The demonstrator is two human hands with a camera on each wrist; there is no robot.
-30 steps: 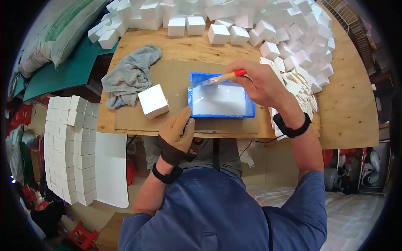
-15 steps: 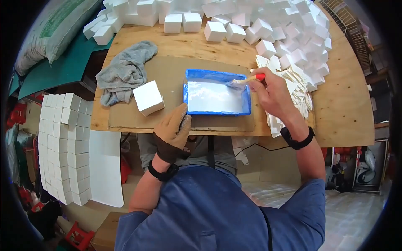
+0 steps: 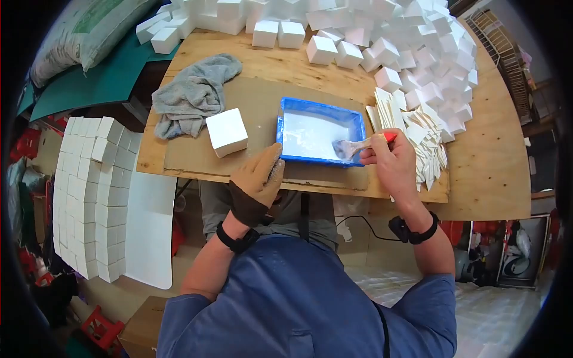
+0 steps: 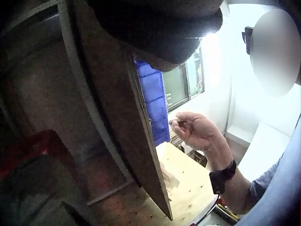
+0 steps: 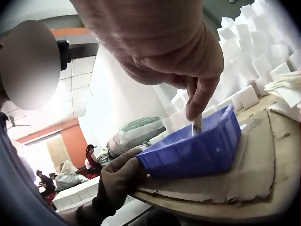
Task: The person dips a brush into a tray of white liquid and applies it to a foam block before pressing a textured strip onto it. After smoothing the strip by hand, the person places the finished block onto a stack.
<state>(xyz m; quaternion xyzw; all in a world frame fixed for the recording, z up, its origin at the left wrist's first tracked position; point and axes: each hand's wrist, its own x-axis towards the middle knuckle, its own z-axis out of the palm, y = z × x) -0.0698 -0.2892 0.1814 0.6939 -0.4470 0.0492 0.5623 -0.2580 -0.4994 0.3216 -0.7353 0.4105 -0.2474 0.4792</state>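
A paintbrush [image 3: 360, 145] with a red-tipped handle is gripped by my bare right hand [image 3: 394, 164]. Its bristles dip toward the white liquid [image 3: 310, 132] at the right front of a blue plastic tray [image 3: 322, 106]. In the right wrist view, the brush handle [image 5: 197, 126] angles down past the wall of the tray [image 5: 193, 153]. My gloved left hand [image 3: 256, 176] rests at the tray's front left corner, fingers extended and fingertips right at the rim. To the left of the tray sits a white block [image 3: 227, 132] on a cardboard sheet [image 3: 256, 95].
A grey towel [image 3: 197, 92] lies at the table's left. White blocks [image 3: 388, 53] are heaped along the back and right. Thin off-white strips [image 3: 427, 146] pile up right of the tray. Stacked white blocks [image 3: 89, 197] stand low on the left, beside the table.
The right hand has carried the brush from the tray's back left, across to its right side, then toward the front. The left hand has stayed at the tray's front left corner.
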